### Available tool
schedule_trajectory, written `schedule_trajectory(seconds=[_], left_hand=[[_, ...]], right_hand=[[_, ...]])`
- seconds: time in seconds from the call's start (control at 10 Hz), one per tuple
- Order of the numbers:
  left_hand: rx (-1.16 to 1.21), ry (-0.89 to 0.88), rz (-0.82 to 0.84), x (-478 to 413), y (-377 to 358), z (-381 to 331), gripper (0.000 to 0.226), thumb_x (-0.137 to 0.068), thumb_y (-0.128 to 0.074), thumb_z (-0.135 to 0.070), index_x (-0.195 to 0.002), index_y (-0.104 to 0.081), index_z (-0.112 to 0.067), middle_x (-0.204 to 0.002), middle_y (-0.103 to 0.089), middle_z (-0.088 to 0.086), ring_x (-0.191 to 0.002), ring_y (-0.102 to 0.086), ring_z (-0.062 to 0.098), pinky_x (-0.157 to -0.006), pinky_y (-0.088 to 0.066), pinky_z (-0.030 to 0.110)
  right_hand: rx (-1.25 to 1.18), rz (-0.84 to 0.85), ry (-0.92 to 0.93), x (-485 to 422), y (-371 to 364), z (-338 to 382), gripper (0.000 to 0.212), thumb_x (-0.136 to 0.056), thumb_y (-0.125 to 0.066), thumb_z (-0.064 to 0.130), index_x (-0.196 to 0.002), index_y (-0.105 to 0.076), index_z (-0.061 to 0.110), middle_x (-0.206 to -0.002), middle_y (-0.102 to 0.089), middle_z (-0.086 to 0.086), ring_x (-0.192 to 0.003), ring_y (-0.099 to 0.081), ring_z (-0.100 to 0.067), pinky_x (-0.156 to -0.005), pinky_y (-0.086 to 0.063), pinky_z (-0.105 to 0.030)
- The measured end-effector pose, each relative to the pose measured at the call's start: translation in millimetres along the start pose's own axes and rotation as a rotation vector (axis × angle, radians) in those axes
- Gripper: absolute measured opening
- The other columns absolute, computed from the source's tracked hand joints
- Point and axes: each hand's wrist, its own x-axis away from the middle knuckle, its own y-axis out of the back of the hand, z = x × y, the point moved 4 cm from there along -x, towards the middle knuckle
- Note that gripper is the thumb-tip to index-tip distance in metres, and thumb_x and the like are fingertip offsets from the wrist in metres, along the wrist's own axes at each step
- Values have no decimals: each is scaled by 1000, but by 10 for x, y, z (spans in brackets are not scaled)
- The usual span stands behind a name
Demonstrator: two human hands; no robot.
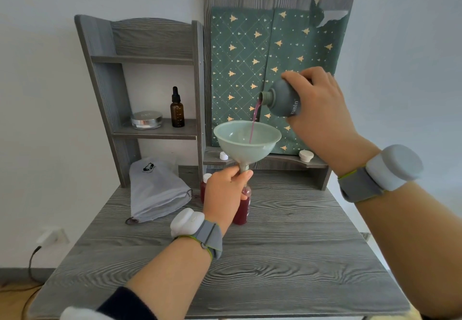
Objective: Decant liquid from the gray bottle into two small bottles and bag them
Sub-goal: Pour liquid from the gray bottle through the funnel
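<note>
Overhead, matte gray bottle point(283, 101) streams purple liquid into a glossy conical funnel point(246, 138).

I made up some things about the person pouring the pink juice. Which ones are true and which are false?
1. The right hand tips the gray bottle so that pink liquid runs into the green funnel. True.
2. The left hand is holding the drawstring bag. False: it grips the funnel's stem above a small bottle, and the bag lies untouched on the desk.
3. The small bottle under the funnel is empty. False: red liquid already shows in it.
4. A brown dropper bottle stands on the shelf beside a silver tin. True.
5. Two white caps lie on the low ledge behind the funnel. True.
</note>
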Motion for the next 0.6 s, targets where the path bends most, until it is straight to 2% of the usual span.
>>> schedule_trajectory(seconds=[0.6], left_hand=[[-2, -8, -17, -2, -2, 1, 20, -89, -65, -31, -81, -72, -14, -66, -69, 2, -45, -60, 7, -53, -41, 10]], right_hand=[[6, -14, 3, 4, 25, 24, 60, -73, -68, 1, -129, -54, 17, -117, -52, -13, -103, -48, -35, -93, -42, -44]])
